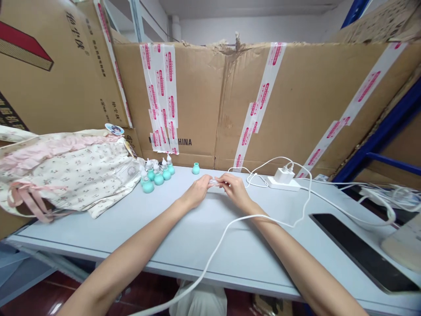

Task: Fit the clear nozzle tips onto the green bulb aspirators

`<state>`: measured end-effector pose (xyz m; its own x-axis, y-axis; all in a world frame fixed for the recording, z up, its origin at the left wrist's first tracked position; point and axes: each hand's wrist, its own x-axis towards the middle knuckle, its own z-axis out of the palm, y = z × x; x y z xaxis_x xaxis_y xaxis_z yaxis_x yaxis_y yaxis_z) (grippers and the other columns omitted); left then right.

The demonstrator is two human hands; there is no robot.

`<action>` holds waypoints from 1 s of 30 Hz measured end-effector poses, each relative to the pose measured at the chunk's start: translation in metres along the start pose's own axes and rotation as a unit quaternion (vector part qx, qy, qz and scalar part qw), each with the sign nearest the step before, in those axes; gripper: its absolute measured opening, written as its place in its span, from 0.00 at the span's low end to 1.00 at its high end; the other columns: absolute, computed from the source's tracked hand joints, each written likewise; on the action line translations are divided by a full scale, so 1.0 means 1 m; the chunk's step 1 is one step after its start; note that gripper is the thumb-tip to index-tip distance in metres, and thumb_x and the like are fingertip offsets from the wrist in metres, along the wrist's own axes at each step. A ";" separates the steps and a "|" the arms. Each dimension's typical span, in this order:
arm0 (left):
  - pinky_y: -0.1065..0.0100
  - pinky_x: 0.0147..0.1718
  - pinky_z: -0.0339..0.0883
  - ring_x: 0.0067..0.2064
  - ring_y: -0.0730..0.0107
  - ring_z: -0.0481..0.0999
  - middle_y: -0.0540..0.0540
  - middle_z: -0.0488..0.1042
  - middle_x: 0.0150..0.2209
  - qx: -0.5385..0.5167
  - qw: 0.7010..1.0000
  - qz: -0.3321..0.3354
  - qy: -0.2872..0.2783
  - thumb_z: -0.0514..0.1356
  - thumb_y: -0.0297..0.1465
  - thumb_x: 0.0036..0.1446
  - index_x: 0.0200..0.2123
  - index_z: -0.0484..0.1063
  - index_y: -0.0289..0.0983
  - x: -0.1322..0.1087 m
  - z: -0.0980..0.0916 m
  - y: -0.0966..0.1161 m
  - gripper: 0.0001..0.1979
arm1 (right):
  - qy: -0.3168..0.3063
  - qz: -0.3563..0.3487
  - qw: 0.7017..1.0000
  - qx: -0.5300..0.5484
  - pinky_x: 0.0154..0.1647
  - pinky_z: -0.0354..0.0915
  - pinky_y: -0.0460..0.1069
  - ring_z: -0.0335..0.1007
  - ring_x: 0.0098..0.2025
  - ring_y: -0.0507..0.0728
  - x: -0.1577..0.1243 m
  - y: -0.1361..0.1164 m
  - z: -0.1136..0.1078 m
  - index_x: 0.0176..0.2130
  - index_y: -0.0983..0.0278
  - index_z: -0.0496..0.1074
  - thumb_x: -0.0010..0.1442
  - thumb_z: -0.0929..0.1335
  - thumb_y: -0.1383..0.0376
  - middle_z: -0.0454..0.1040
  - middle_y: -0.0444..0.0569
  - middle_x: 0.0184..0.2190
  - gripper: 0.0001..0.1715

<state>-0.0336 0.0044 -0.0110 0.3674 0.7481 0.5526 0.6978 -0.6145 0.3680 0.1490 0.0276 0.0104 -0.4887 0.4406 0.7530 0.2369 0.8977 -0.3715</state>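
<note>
Both hands meet above the middle of the table, pinching a small clear plastic nozzle piece [213, 182] between them. My left hand [198, 189] grips its left end with closed fingertips. On the other end are the fingers of my right hand [235, 188], also closed; they hide part of the piece. Just behind the hands stands a single teal bulb [196, 169], upright with an open neck. To the left is a group of several teal bulbs [158, 177] with clear tips fitted on top, standing upright close together.
A floral cloth bag [75, 175] lies at the left. On the right are a white power strip [284, 184] with a plugged charger and a dark phone-like slab [362, 250]. A white cable [226, 230] crosses over my right forearm. Cardboard [197, 96] walls the back.
</note>
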 end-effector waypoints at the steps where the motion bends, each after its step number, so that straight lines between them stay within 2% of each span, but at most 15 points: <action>1: 0.64 0.40 0.63 0.41 0.63 0.70 0.39 0.68 0.40 -0.005 1.000 0.000 0.010 0.42 0.35 0.65 0.42 0.63 0.34 -0.001 0.002 0.000 0.15 | 0.000 -0.004 1.000 0.007 0.32 0.62 0.48 0.67 0.31 0.55 0.001 0.000 -0.001 0.36 0.66 0.72 0.63 0.62 0.68 0.71 0.50 0.29 0.09; 6: 0.63 0.44 0.64 0.44 0.63 0.71 0.39 0.69 0.43 -0.008 1.000 -0.013 0.004 0.43 0.34 0.65 0.43 0.62 0.33 -0.001 0.009 0.000 0.14 | -0.025 0.023 0.999 0.027 0.32 0.62 0.48 0.68 0.30 0.54 0.003 0.003 -0.006 0.35 0.66 0.74 0.60 0.65 0.68 0.72 0.50 0.28 0.08; 8: 0.64 0.43 0.65 0.44 0.64 0.72 0.40 0.70 0.42 -0.007 1.000 -0.020 -0.001 0.43 0.34 0.66 0.43 0.62 0.33 0.000 0.006 0.003 0.13 | -0.028 0.068 0.996 0.046 0.31 0.62 0.48 0.69 0.30 0.55 0.005 0.003 -0.007 0.36 0.65 0.76 0.58 0.67 0.67 0.73 0.49 0.28 0.07; 10: 0.65 0.40 0.66 0.41 0.64 0.73 0.41 0.71 0.40 0.013 0.999 -0.030 -0.008 0.43 0.35 0.66 0.44 0.62 0.33 0.003 0.001 0.007 0.14 | -0.003 0.148 0.983 0.110 0.28 0.62 0.47 0.70 0.29 0.54 0.007 0.002 -0.005 0.43 0.64 0.75 0.56 0.69 0.64 0.74 0.48 0.30 0.13; 12: 0.65 0.37 0.66 0.40 0.63 0.74 0.41 0.72 0.39 0.069 0.997 -0.036 -0.008 0.44 0.37 0.65 0.45 0.61 0.32 0.006 -0.005 0.012 0.15 | 0.040 0.230 0.950 0.208 0.25 0.62 0.46 0.71 0.29 0.55 0.010 -0.001 -0.002 0.52 0.63 0.70 0.52 0.71 0.60 0.73 0.47 0.31 0.27; 14: 0.64 0.37 0.66 0.40 0.59 0.74 0.39 0.72 0.38 0.145 0.989 -0.042 -0.002 0.45 0.38 0.65 0.47 0.61 0.31 0.009 -0.010 0.016 0.17 | 0.068 0.276 0.917 0.280 0.24 0.63 0.45 0.72 0.32 0.56 0.011 -0.003 0.002 0.53 0.64 0.68 0.49 0.72 0.57 0.73 0.48 0.32 0.33; 17: 0.62 0.35 0.66 0.38 0.58 0.75 0.38 0.72 0.35 0.209 0.976 -0.065 -0.021 0.46 0.39 0.64 0.45 0.63 0.30 0.010 -0.013 0.021 0.18 | 0.059 0.315 0.892 0.319 0.27 0.67 0.46 0.72 0.37 0.58 0.010 -0.002 0.008 0.42 0.65 0.74 0.44 0.74 0.54 0.74 0.51 0.34 0.28; 19: 0.62 0.38 0.66 0.40 0.58 0.74 0.38 0.71 0.37 0.188 0.980 -0.056 -0.040 0.46 0.38 0.64 0.44 0.63 0.30 0.008 -0.010 0.022 0.17 | 0.062 0.356 0.866 0.346 0.30 0.68 0.46 0.72 0.39 0.58 0.006 0.004 0.011 0.38 0.66 0.75 0.41 0.75 0.55 0.75 0.52 0.36 0.26; 21: 0.60 0.45 0.64 0.48 0.58 0.71 0.37 0.69 0.45 0.145 0.989 -0.025 -0.033 0.48 0.37 0.64 0.49 0.61 0.31 0.007 -0.004 0.021 0.16 | 0.094 0.394 0.834 0.374 0.32 0.68 0.45 0.72 0.40 0.57 0.002 0.012 0.011 0.37 0.66 0.74 0.40 0.76 0.57 0.75 0.52 0.38 0.24; 23: 0.57 0.53 0.58 0.58 0.55 0.61 0.34 0.62 0.55 0.108 0.994 -0.025 0.004 0.52 0.36 0.62 0.56 0.54 0.32 0.010 0.003 0.013 0.23 | 0.153 0.423 0.802 0.392 0.31 0.68 0.43 0.73 0.39 0.55 -0.001 0.021 0.009 0.38 0.65 0.73 0.44 0.75 0.61 0.75 0.50 0.38 0.20; 26: 0.53 0.56 0.54 0.63 0.50 0.51 0.31 0.53 0.60 0.066 0.983 -0.157 0.074 0.55 0.34 0.58 0.61 0.48 0.31 0.024 0.013 -0.012 0.30 | 0.249 0.470 0.743 0.407 0.26 0.67 0.41 0.72 0.33 0.51 -0.005 0.033 0.002 0.41 0.63 0.68 0.50 0.70 0.67 0.74 0.46 0.35 0.16; 28: 0.55 0.56 0.54 0.62 0.50 0.53 0.31 0.54 0.59 0.044 0.950 -0.285 0.121 0.58 0.31 0.56 0.59 0.50 0.31 0.038 0.018 -0.034 0.31 | 0.278 0.493 0.712 0.417 0.22 0.65 0.41 0.71 0.28 0.49 -0.005 0.037 -0.001 0.43 0.62 0.65 0.52 0.67 0.70 0.73 0.44 0.32 0.16; 30: 0.54 0.55 0.54 0.61 0.47 0.54 0.29 0.55 0.58 0.032 0.908 -0.398 0.125 0.61 0.35 0.53 0.59 0.51 0.30 0.051 0.020 -0.055 0.34 | 0.274 0.501 0.701 0.427 0.19 0.62 0.40 0.69 0.24 0.48 -0.005 0.037 -0.001 0.44 0.62 0.63 0.53 0.65 0.71 0.72 0.43 0.29 0.16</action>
<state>-0.0414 0.0813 -0.0178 -0.4148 0.8642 0.2848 0.7181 0.1186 0.6858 0.1615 0.0583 -0.0065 0.0163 0.9939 -0.1091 -0.4723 -0.0885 -0.8770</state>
